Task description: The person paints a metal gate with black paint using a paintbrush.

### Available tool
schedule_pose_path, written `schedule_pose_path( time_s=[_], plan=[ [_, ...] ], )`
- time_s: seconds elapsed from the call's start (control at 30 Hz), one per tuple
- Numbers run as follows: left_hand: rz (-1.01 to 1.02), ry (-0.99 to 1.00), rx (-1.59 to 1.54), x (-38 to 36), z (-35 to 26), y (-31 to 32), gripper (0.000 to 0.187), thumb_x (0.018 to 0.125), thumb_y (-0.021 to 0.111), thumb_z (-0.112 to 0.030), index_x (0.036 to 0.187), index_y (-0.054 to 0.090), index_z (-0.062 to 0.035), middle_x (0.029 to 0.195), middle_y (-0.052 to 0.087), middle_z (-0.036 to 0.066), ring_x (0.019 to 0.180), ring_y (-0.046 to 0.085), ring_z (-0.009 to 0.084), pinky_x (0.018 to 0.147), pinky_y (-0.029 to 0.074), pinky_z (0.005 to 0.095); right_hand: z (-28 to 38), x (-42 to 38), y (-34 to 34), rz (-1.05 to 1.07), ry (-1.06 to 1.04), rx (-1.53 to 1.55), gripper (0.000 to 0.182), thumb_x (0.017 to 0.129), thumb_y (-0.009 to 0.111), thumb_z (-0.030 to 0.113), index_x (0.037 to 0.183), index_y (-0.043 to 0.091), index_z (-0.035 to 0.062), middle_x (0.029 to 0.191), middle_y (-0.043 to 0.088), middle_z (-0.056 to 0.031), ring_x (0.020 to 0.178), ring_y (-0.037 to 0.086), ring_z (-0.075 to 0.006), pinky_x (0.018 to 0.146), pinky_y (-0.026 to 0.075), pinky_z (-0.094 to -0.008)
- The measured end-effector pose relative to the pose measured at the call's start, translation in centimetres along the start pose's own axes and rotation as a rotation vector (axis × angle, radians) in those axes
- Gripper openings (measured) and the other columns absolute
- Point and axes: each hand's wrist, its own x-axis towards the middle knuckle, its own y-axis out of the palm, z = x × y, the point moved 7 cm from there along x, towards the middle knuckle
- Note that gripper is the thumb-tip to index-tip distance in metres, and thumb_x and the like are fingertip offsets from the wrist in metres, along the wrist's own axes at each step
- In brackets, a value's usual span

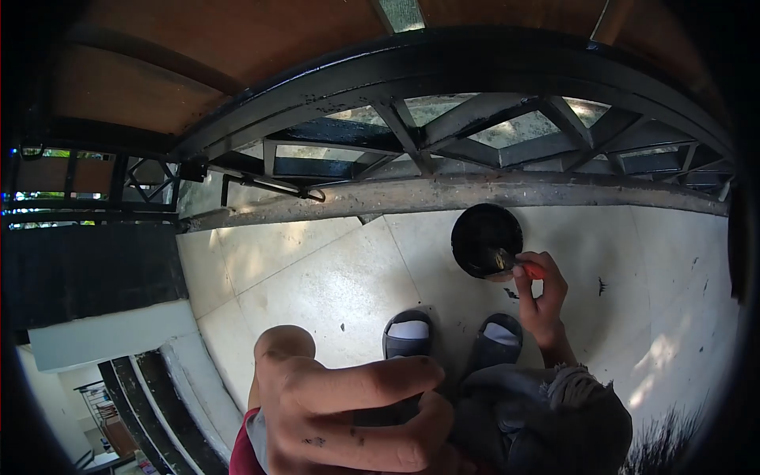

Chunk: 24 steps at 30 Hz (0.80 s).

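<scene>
My right hand (542, 297) is closed around the red handle of a paintbrush (532, 270). The brush's metal band and dark bristles reach over the rim of a round black pot (467, 226) on the floor. Inside the pot it is dark, so the contents are hard to make out. Close to the camera, my left hand (356, 412) has loosely bent fingers with a gap between them. No object shows in it, and dark smudges mark its skin.
A black metal gate (317, 103) with diagonal bars and brown panels stands ahead, partly glossy. Pale floor tiles (317, 277) carry scattered dark spots. My feet in dark sandals (408, 344) are just below the pot. At left are a dark block (95, 273) and steps (170, 388).
</scene>
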Motion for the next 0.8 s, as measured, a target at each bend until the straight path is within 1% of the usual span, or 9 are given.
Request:
schedule_pose_path(
  time_s=[0.07, 0.13, 0.2, 0.33, 0.5, 0.63, 0.67, 0.73, 0.8],
  plan=[
    [0.067, -0.009, -0.034, 0.6, 1.6, -0.8, 0.029, 0.083, 0.082, -0.015, 0.072, 0.056, -0.0128, 0.073, 0.068, -0.002, 0.060, 0.067, 0.0197, 0.051, 0.054, 0.0316, 0.2, -0.1, -0.1, -0.009, 0.018, 0.023, 0.014, 0.095, 0.067, 0.007, 0.108, 0.065, 0.0009, 0.080, 0.060, -0.0072, 0.060, 0.051, -0.0145, 0.056, 0.042, -0.0285],
    [-0.097, 0.309, -0.814, -0.5, 3.6, -2.5, 0.033, 0.091, 0.073, -0.015, 0.064, 0.058, -0.0057, 0.058, 0.060, 0.009, 0.053, 0.064, 0.0258, 0.053, 0.052, 0.0388, -0.3, -0.2, 0.0, 0.044, 0.085, -0.043, 0.014, 0.095, 0.067, 0.006, 0.108, 0.065, 0.0010, 0.080, 0.060, -0.0078, 0.061, 0.052, -0.0145, 0.056, 0.042, -0.0283],
    [0.175, 0.289, -1.023, -1.9, 5.5, -3.3, 0.034, 0.089, 0.077, -0.022, 0.067, 0.059, -0.0044, 0.059, 0.060, 0.012, 0.051, 0.061, 0.0255, 0.054, 0.052, 0.0422, 0.2, -0.2, -0.7, -0.022, -0.010, -0.008, 0.015, 0.095, 0.067, 0.006, 0.108, 0.064, 0.0003, 0.081, 0.061, -0.0086, 0.060, 0.053, -0.0154, 0.056, 0.042, -0.0287],
    [0.557, 0.431, -1.228, -7.3, 5.6, -2.1, 0.039, 0.085, 0.080, -0.031, 0.071, 0.060, -0.0016, 0.069, 0.057, 0.017, 0.060, 0.062, 0.0301, 0.067, 0.055, 0.0479, -1.4, 0.8, 0.2, 0.034, 0.102, -0.086, 0.013, 0.094, 0.068, 0.007, 0.104, 0.064, 0.0004, 0.084, 0.065, -0.0121, 0.062, 0.063, -0.0224, 0.057, 0.049, -0.0329],
    [0.593, 0.377, -1.278, -7.6, 6.4, -0.9, 0.044, 0.081, 0.084, -0.036, 0.075, 0.057, -0.0014, 0.071, 0.052, 0.018, 0.062, 0.058, 0.0335, 0.068, 0.054, 0.0513, -0.6, 0.8, 1.2, 0.114, -0.011, -0.167, 0.013, 0.093, 0.069, 0.007, 0.104, 0.065, 0.0011, 0.083, 0.066, -0.0112, 0.059, 0.065, -0.0265, 0.054, 0.050, -0.0353],
    [0.794, 0.281, -1.524, -8.7, 8.1, 3.3, 0.059, 0.084, 0.076, -0.055, 0.086, 0.054, 0.0003, 0.074, 0.041, 0.011, 0.062, 0.043, 0.0322, 0.061, 0.032, 0.0431, 1.3, 1.3, 1.2, 0.105, -0.126, -0.226, 0.014, 0.090, 0.071, 0.005, 0.102, 0.065, 0.0015, 0.079, 0.065, -0.0112, 0.060, 0.065, -0.0287, 0.054, 0.050, -0.0362],
    [0.851, 0.288, -1.570, -8.6, 8.6, 4.9, 0.064, 0.080, 0.078, -0.058, 0.084, 0.052, 0.0001, 0.077, 0.046, 0.012, 0.064, 0.046, 0.0298, 0.062, 0.035, 0.0412, 1.6, 1.0, 0.7, 0.039, -0.146, -0.212, 0.015, 0.089, 0.072, 0.005, 0.102, 0.065, 0.0012, 0.079, 0.065, -0.0113, 0.060, 0.065, -0.0289, 0.054, 0.050, -0.0360],
    [0.992, 0.037, -1.520, -10.2, 11.5, 8.8, 0.059, 0.081, 0.083, -0.049, 0.093, 0.059, 0.0033, 0.079, 0.054, 0.011, 0.066, 0.055, 0.0283, 0.060, 0.041, 0.0384, 1.0, 1.5, 1.1, 0.054, -0.134, -0.243, 0.017, 0.088, 0.073, 0.005, 0.102, 0.065, 0.0005, 0.078, 0.065, -0.0108, 0.059, 0.064, -0.0275, 0.053, 0.049, -0.0357],
    [0.957, -0.342, -1.060, -11.3, 15.1, 12.7, 0.043, 0.087, 0.081, -0.039, 0.089, 0.059, -0.0016, 0.074, 0.056, 0.005, 0.064, 0.055, 0.0217, 0.059, 0.041, 0.0343, 1.2, 1.5, 1.1, 0.088, -0.152, -0.258, 0.017, 0.088, 0.072, 0.004, 0.103, 0.064, 0.0005, 0.078, 0.065, -0.0109, 0.057, 0.063, -0.0252, 0.051, 0.049, -0.0349]
  ],
)
